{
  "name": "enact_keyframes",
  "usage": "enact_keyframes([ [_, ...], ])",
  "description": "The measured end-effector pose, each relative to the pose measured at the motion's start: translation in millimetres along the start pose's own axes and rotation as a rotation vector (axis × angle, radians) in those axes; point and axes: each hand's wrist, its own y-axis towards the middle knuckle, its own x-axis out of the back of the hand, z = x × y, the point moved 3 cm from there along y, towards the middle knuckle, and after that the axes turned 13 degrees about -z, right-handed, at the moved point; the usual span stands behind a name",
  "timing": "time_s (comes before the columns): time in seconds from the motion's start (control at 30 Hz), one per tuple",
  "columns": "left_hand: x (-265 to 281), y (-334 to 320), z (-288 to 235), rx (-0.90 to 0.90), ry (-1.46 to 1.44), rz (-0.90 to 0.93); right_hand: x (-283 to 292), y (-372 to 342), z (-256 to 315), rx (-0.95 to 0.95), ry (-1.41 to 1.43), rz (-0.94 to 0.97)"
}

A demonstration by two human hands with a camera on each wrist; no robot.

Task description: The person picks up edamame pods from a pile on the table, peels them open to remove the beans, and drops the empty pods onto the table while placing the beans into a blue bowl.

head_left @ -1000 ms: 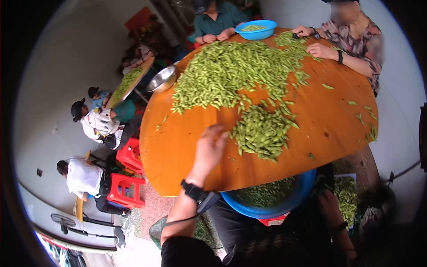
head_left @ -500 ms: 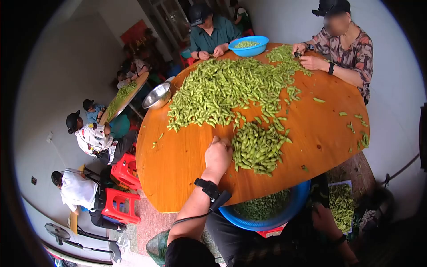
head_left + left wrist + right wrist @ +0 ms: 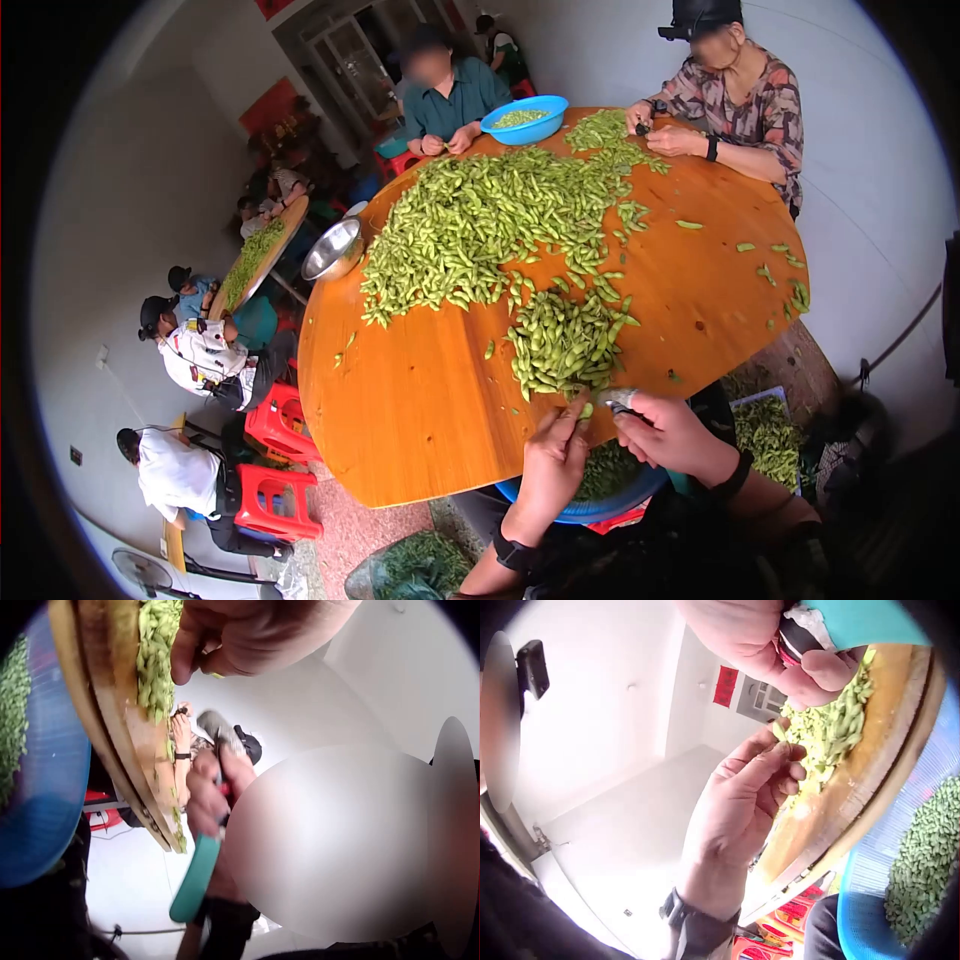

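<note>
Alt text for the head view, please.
A person's left grip pinches a green pod near the edge of a wooden table; the right grip holds a silvery object. Pods lie heaped beyond, and two people sit further round it.

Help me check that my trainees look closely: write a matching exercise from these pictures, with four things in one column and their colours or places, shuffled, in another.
Things:
1. Pod
2. Basin
3. Stools
4. Metal bowl

Colours or places:
A. Red, left of the table in the head view
B. Silver, at the table's edge
C. Pinched in the left grip
D. Blue, below the table's near edge

Right pairs: 1-C, 2-D, 3-A, 4-B
</note>
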Motion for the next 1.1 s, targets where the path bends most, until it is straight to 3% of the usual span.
enact_keyframes([
  [0.13,-7,-10,2,0.04,0.097,-0.007,-8,-6,-1,0.08,-0.074,0.006],
  [0.33,-13,-14,3,0.03,-0.026,-0.088,-7,-8,-1,-0.044,0.027,0.074],
  [0.47,-15,-10,2,0.078,-0.051,-0.065,-4,-7,3,-0.047,0.017,0.067],
  [0.53,-18,-9,8,0.074,-0.082,-0.048,-2,-7,5,-0.187,0.104,0.058],
  [0.83,-28,-14,7,0.204,-0.246,-0.005,7,-4,-6,-0.288,0.307,0.115],
  [0.93,-31,-15,20,0.328,-0.45,0.055,8,-2,-6,-0.29,0.308,0.146],
  [1.03,-31,-13,26,0.419,-0.466,0.057,9,-4,1,-0.298,0.191,0.12],
  [1.1,-32,-12,24,0.327,-0.356,0.048,7,-5,0,-0.289,0.156,0.102],
])
